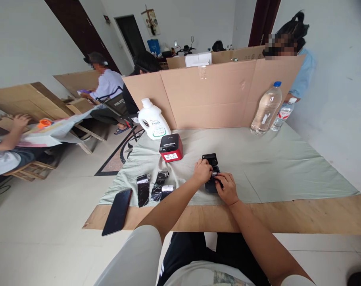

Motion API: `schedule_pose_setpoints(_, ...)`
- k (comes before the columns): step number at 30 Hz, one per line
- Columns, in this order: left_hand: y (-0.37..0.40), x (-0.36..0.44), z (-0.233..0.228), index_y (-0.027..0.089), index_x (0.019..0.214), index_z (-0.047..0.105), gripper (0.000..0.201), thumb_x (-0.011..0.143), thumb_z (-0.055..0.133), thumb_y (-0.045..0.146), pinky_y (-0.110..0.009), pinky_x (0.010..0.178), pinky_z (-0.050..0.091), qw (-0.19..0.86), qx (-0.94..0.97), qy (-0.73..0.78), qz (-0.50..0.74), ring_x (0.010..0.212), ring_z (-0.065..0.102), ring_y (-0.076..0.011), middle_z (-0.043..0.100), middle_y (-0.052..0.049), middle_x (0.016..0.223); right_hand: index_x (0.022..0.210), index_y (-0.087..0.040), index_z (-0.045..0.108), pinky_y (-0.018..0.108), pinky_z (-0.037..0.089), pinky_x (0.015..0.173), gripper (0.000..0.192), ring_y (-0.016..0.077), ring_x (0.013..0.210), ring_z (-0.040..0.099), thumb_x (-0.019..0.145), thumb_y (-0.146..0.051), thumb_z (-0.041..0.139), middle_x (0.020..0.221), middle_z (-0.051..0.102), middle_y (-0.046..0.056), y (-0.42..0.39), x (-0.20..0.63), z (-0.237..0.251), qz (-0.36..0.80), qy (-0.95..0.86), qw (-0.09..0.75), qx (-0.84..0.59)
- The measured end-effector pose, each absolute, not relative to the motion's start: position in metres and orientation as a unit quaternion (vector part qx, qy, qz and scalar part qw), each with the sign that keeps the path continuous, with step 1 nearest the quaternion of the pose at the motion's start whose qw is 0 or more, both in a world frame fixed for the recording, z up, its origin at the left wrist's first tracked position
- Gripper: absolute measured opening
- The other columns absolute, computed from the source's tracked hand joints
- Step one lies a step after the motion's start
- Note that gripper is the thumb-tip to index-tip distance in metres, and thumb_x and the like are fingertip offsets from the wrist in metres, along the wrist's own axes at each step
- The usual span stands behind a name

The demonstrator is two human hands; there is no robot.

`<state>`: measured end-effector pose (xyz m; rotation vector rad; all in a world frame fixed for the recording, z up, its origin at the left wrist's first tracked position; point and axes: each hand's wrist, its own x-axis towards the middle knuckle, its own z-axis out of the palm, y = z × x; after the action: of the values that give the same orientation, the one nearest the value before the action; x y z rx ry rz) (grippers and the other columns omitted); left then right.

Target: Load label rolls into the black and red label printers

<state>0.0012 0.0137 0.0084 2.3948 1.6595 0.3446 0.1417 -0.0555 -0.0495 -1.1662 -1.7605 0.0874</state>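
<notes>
A small black device (210, 186), which looks like a portable receipt printer, sits on the cloth in front of me with its lid (210, 159) raised. My left hand (202, 171) reaches in from the left, its fingers curled over the opening below the lid. From the right, my right hand (227, 187) grips the device's edge, thumb and fingers bent at the opening. What the fingertips touch inside is mostly hidden. Left of my forearm lie a few small rolls: a black-wrapped roll (143, 190), another dark shiny roll (159, 186) and a shorter roll (168, 190).
A red and black box-shaped device (171, 147) stands before a white jug (154, 120). A phone (117, 212) overhangs the table's front edge. Behind is a cardboard screen (210, 99), with a large bottle (266, 109) and a smaller bottle (283, 115) at right. Other people sit beyond.
</notes>
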Motion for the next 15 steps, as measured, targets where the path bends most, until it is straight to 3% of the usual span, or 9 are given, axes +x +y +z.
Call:
schedule_pose_setpoints(5,0.015,-0.008,0.001,0.022,0.086,0.071,0.015,0.081,0.057,0.023,-0.038,0.094,0.038,0.133,0.784,0.567,0.215,0.105,0.048,-0.0241,0.059,-0.007,0.101,0.095,-0.022,0.066,0.046,0.045,0.091,0.022,0.0254,0.105,0.051,0.082,-0.023,0.048,0.112,0.057,0.009,-0.059,0.146,-0.047,0.057,-0.729,0.495,-0.469)
schedule_pose_setpoints(8,0.020,-0.018,-0.004,0.018,0.109,0.063,0.027,0.085,0.051,0.024,-0.036,0.098,0.039,0.155,0.697,0.612,0.340,0.108,0.050,-0.0221,0.056,-0.009,0.112,0.087,-0.022,0.064,0.045,0.045,0.091,0.015,0.0247,0.104,0.051,0.085,-0.029,0.051,0.110,0.057,0.009,-0.059,0.145,-0.048,0.067,-0.707,0.514,-0.481)
schedule_pose_setpoints(11,0.028,-0.025,-0.007,0.015,0.131,0.045,0.042,0.090,0.044,0.027,-0.035,0.099,0.040,0.277,0.663,0.588,0.371,0.111,0.052,-0.0200,0.049,-0.012,0.130,0.083,-0.021,0.061,0.044,0.046,0.091,0.011,0.0249,0.103,0.052,0.081,-0.031,0.058,0.108,0.057,0.011,-0.058,0.142,-0.050,0.072,-0.686,0.527,-0.498)
schedule_pose_setpoints(15,0.027,-0.026,-0.010,0.016,0.132,0.039,0.040,0.094,0.036,0.027,-0.031,0.098,0.042,0.388,0.648,0.530,0.387,0.112,0.054,-0.0165,0.052,-0.011,0.129,0.088,-0.021,0.058,0.045,0.046,0.092,0.012,0.0251,0.104,0.053,0.078,-0.028,0.060,0.110,0.055,0.011,-0.057,0.140,-0.052,0.089,-0.689,0.521,-0.496)
